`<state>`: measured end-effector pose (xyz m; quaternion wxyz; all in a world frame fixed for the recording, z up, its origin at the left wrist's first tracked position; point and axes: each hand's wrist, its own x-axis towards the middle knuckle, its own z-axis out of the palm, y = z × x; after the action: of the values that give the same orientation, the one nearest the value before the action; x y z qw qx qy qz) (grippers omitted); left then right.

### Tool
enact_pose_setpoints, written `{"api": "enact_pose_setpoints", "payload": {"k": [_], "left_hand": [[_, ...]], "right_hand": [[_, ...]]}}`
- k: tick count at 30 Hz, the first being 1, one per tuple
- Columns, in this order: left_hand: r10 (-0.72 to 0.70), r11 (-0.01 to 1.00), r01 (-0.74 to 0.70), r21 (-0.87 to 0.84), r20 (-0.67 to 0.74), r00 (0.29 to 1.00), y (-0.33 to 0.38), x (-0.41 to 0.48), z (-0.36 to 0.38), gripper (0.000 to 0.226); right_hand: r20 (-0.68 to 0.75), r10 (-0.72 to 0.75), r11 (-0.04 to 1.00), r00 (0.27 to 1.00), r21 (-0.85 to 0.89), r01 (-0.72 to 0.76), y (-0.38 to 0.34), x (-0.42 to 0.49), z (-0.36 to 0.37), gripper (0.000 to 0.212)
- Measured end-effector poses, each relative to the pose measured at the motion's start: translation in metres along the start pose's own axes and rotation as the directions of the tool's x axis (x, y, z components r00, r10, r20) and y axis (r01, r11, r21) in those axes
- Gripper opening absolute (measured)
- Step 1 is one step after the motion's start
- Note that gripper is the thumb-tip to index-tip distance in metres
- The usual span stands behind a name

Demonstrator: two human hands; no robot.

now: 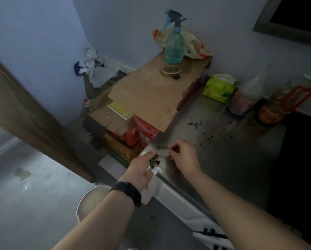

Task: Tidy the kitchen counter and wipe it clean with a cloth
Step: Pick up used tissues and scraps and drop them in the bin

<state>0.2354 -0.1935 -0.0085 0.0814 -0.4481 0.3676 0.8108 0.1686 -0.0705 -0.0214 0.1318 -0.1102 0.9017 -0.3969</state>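
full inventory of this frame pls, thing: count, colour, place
spray bottle: 1, teal, on cardboard, rear
cardboard sheet: 1, brown, over boxes left of counter
small dish: 1, pale, before the spray bottle
tissue box: 1, green, counter rear
bottles: 2, clear, right of tissue box
leaf scraps: many, dark, scattered on grey counter
cloth: 1, white, at counter edge, holding scraps
bin: 1, pale, floor
left hand: grips the cloth
right hand: pinches scraps beside it
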Motion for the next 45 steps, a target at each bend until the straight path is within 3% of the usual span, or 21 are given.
{"api": "enact_pose_setpoints", "payload": {"k": [3,6,10,11,13,16,21,26,29,31,34,37,40,42,45], "left_hand": [[0.079,0.995,-0.082,-0.061,-0.047,0.996,0.002,0.004,-0.030,0.045],[0.106,0.986,-0.124,-0.111,-0.152,0.983,0.010,0.003,-0.070,0.036],[0.115,0.962,-0.178,-0.206,-0.286,0.951,-0.007,0.041,-0.166,0.058],[0.084,0.957,-0.165,-0.238,-0.317,0.945,-0.014,0.048,-0.190,0.047],[0.031,0.938,-0.158,-0.309,-0.379,0.925,-0.028,0.051,-0.226,0.021],[-0.036,0.936,-0.141,-0.322,-0.487,0.873,-0.060,0.086,-0.277,0.007],[-0.143,0.935,-0.063,-0.349,-0.534,0.834,-0.120,0.162,-0.348,0.010],[-0.169,0.943,-0.036,-0.331,-0.569,0.805,-0.164,0.233,-0.390,0.018],[-0.178,0.909,-0.063,-0.412,-0.519,0.836,-0.175,0.266,-0.402,0.020],[-0.199,0.898,-0.024,-0.440,-0.453,0.869,-0.175,0.277,-0.406,0.032],[-0.242,0.914,0.070,-0.399,-0.400,0.884,-0.178,0.285,-0.413,0.044],[-0.214,0.957,0.107,-0.271,-0.405,0.889,-0.184,0.289,-0.418,0.051],[-0.090,0.993,0.033,-0.115,-0.538,0.838,-0.186,0.289,-0.416,0.024],[-0.005,0.999,-0.019,-0.035,-0.587,0.810,-0.182,0.284,-0.413,0.010],[0.042,0.999,-0.046,0.004,-0.497,0.867,-0.172,0.272,-0.395,0.055]], "right_hand": [[0.070,-0.152,0.988,0.986,0.014,0.151,-0.033,-0.021,0.019,0.010],[0.133,-0.214,0.977,0.968,0.046,0.210,-0.053,-0.035,0.049,0.010],[0.215,-0.222,0.972,0.951,0.120,0.200,-0.050,-0.054,0.121,0.008],[0.243,-0.219,0.973,0.945,0.126,0.193,-0.043,-0.058,0.143,0.006],[0.314,-0.180,0.980,0.932,0.141,0.142,-0.026,-0.065,0.191,0.007],[0.406,-0.056,0.994,0.912,0.106,0.014,0.010,-0.069,0.260,0.012],[0.483,0.145,0.986,0.863,-0.002,-0.165,0.074,-0.058,0.372,0.025],[0.473,0.208,0.978,0.856,-0.086,-0.190,0.124,-0.033,0.457,0.012],[0.477,0.214,0.977,0.852,-0.102,-0.187,0.146,-0.021,0.494,0.009],[0.520,0.220,0.975,0.825,-0.132,-0.177,0.156,-0.016,0.514,0.020],[0.573,0.253,0.963,0.780,-0.226,-0.146,0.165,-0.012,0.527,0.029],[0.514,0.287,0.958,0.809,-0.159,-0.239,0.167,-0.012,0.523,0.021],[0.481,0.276,0.960,0.832,-0.094,-0.265,0.160,-0.011,0.509,0.015],[0.548,0.237,0.972,0.802,-0.143,-0.189,0.154,-0.011,0.500,0.040],[0.588,0.225,0.974,0.777,-0.130,-0.184,0.132,-0.016,0.481,0.055]]}}
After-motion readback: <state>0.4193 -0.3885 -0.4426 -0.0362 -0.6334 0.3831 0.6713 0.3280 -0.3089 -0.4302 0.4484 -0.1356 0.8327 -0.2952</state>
